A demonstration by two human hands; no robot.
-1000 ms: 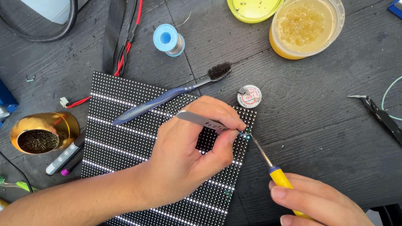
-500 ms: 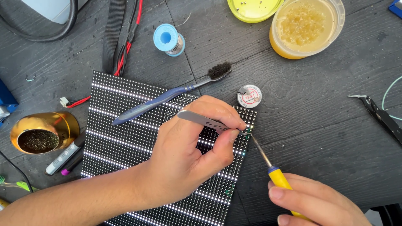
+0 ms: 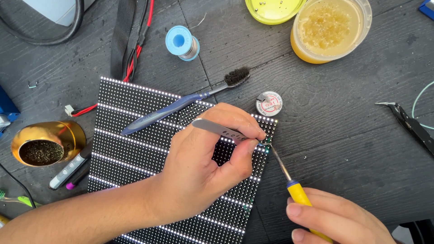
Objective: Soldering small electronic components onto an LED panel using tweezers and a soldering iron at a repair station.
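While my left hand (image 3: 203, 176) pinches tweezers (image 3: 224, 131) on the panel (image 3: 131, 158), my right hand (image 3: 337, 221) fingers grip the soldering iron (image 3: 294, 185), tips seemingly touching.

Left hand (image 3: 203, 167) pinching; right hand (image 3: 337, 219) gripping.

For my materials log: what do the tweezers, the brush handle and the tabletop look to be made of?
Tweezers in the left hand: bare metal, likely steel, with a dull silver sheen. Brush handle: glossy blue plastic, by its moulded curves and highlights. Tabletop: apparently wood stained dark grey, matte, with visible grain and plank seams.
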